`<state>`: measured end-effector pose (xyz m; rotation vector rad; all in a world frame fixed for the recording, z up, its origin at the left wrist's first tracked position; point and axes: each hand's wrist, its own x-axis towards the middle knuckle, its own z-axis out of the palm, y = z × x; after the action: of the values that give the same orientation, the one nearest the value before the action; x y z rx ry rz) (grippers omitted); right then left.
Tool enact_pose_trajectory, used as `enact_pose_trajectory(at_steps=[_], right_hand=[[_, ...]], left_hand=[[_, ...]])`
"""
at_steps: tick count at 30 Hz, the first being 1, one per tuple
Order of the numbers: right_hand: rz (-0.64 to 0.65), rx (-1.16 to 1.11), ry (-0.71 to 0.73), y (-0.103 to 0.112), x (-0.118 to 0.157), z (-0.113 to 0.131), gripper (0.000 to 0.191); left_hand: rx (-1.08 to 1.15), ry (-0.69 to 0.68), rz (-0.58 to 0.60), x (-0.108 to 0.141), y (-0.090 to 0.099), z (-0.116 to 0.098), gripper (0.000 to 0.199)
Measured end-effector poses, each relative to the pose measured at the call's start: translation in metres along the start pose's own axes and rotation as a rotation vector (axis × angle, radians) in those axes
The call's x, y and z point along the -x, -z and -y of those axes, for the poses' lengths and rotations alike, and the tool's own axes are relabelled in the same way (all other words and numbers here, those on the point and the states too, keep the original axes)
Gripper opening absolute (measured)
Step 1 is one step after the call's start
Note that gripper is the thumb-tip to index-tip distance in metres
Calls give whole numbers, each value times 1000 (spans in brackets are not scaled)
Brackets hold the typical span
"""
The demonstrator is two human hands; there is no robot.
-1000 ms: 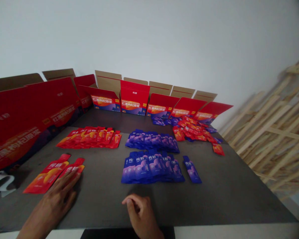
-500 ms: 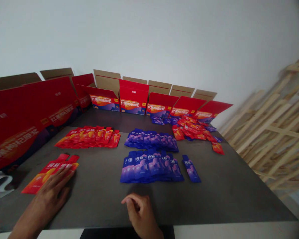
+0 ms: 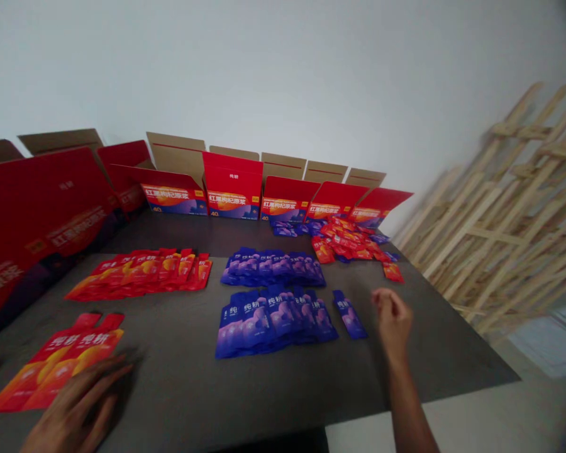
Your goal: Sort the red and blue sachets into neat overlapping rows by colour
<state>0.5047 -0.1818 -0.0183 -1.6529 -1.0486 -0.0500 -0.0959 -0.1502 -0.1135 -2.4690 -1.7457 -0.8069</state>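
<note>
My left hand [image 3: 80, 406] rests at the lower left with its fingers stretched out, beside and partly over the lower edge of two overlapping red-orange drink pouches [image 3: 56, 362]. My right hand [image 3: 392, 318] is over the right side of the table, fingers curled in and no pouch visible in them. Left of it lies a single purple pouch [image 3: 349, 316]. Two fanned rows of purple pouches, a nearer row [image 3: 273, 321] and a farther row [image 3: 273, 267], lie mid-table. A fanned row of red pouches [image 3: 141, 270] is at the left.
A loose heap of red pouches [image 3: 346, 239] mixed with purple ones lies at the back right, with a stray red pouch [image 3: 393, 272] by it. Open red cartons [image 3: 233, 192] line the back and left. Wooden slats [image 3: 495, 233] lean beyond the table's right edge.
My right hand has moved from the front middle to the right, past the single purple pouch. My left hand has slid down off the red pouches' upper part. The view has turned right.
</note>
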Motion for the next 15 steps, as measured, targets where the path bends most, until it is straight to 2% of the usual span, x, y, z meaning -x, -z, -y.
enact_pose_trajectory(at_steps=[2,4,6,10,15], right_hand=[[-66,309,21,3,-57,-45,48],[-17,639,-151,3,-99,-84,55],[53,794,-314,2,-122,-114,64],[143,826,-413,-1,-137,-145,73],[200,811,-461,0,-144,-151,66]], left_hand=[[143,24,5,3,-5,3,33],[203,37,18,4,-8,8,29],[224,61,35,4,-11,12,27],[273,115,-9,4,-10,7,26],[297,140,-19,2,-7,-5,24]])
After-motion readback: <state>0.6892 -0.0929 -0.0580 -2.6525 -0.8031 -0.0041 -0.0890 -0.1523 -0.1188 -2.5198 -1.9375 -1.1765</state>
